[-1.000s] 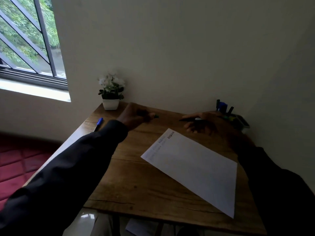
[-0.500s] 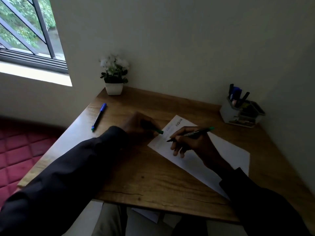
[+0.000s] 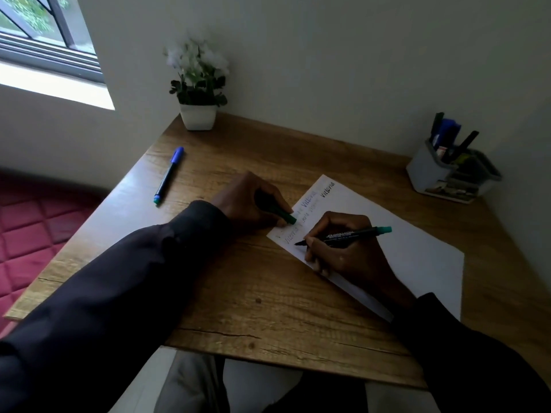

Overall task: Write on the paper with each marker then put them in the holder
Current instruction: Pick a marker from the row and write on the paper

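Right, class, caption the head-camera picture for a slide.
Right hand puts a green-ended marker to the paper while the left hand holds a green cap; a blue-capped marker lies on the desk.

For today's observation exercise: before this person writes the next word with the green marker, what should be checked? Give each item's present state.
1. Uncapped black marker with green end: ok; left hand holds its green cap.
2. Grip of right hand on marker: ok.
3. Tip over white paper sheet: ok.
4. Tip touching paper: cannot tell.
5. Blank space left on paper: ok.
6. Room in grey plastic holder: cannot tell.
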Demonstrator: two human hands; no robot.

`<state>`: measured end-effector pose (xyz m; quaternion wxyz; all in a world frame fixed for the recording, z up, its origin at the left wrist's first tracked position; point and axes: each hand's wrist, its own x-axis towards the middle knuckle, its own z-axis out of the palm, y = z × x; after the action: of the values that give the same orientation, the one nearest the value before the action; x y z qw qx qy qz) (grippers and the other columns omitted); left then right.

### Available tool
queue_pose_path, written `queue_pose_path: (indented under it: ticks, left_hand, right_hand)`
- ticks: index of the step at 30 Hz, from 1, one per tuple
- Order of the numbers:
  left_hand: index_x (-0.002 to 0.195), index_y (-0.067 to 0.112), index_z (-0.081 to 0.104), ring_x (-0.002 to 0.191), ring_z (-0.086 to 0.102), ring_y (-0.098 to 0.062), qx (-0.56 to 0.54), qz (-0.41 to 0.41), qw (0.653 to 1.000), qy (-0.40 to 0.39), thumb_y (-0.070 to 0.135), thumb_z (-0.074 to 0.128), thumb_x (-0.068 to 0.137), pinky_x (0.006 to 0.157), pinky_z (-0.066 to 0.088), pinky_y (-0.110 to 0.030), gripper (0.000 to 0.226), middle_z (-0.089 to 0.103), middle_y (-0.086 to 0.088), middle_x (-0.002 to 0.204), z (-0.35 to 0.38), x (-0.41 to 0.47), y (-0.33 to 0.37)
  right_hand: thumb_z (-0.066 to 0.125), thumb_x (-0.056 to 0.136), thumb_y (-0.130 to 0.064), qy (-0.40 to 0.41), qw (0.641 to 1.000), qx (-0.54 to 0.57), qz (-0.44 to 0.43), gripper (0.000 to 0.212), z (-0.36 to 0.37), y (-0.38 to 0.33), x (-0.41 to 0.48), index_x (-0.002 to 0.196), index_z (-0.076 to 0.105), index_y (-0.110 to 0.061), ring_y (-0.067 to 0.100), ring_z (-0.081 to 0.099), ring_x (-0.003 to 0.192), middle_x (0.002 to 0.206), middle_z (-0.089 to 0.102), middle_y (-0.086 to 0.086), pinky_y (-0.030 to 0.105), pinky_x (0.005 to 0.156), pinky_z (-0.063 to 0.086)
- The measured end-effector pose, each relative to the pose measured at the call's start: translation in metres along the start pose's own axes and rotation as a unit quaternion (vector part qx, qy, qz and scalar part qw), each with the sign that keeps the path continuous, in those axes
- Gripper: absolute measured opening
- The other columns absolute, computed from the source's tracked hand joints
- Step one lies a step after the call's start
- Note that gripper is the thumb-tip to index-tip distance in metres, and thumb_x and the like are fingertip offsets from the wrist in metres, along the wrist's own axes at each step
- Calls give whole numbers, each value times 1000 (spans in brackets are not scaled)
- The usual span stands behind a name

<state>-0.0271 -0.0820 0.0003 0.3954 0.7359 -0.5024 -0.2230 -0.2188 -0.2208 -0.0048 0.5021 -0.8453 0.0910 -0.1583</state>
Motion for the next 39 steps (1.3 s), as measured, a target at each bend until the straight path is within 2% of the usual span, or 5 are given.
queue_pose_path:
  ticks: [9, 15, 20, 29, 39]
  left_hand:
    - [95, 17, 73, 96, 64, 6, -15, -4, 1000, -12, 12, 76, 77, 71, 51, -9, 18, 69, 15, 100, 0, 4, -4]
    - [94, 17, 74, 97, 62, 10, -17, -5, 1000, -11, 11, 76, 78, 71, 51, -7, 18, 69, 15, 100, 0, 3, -5]
    - [95, 20, 73, 101, 63, 2, -8, -3, 1000, -22, 15, 76, 77, 80, 54, -14, 19, 69, 14, 104, -1, 3, -5]
    - [95, 17, 74, 100, 64, 2, -9, 8, 1000, -21, 14, 76, 77, 80, 55, -17, 18, 70, 11, 104, 0, 2, -4]
    - [97, 18, 73, 100, 63, 5, -2, 3, 1000, -22, 15, 75, 78, 79, 53, -13, 20, 69, 12, 104, 0, 3, -5]
  right_hand:
    - [72, 88, 2, 9, 999, 8, -38, 7, 4, 5, 1, 81, 70, 3, 23, 67, 49, 66, 71, 9, 22, 47, 51]
    - [75, 86, -12, 0, 1000, -14, -26, 9, 5, 7, 2, 81, 72, -5, 16, 69, 53, 68, 71, -1, 16, 53, 51]
    - [73, 87, 1, 4, 999, -12, -44, 6, 5, 4, 2, 81, 72, -1, 20, 67, 50, 67, 71, 4, 23, 52, 53]
    - [74, 75, -8, 27, 998, -52, -39, 8, 3, 5, 3, 71, 69, -2, 13, 66, 52, 63, 70, 4, 44, 50, 56]
    - [71, 89, 1, 13, 999, -9, -36, 8, 5, 3, 3, 81, 69, 3, 19, 68, 49, 65, 71, 5, 19, 48, 51]
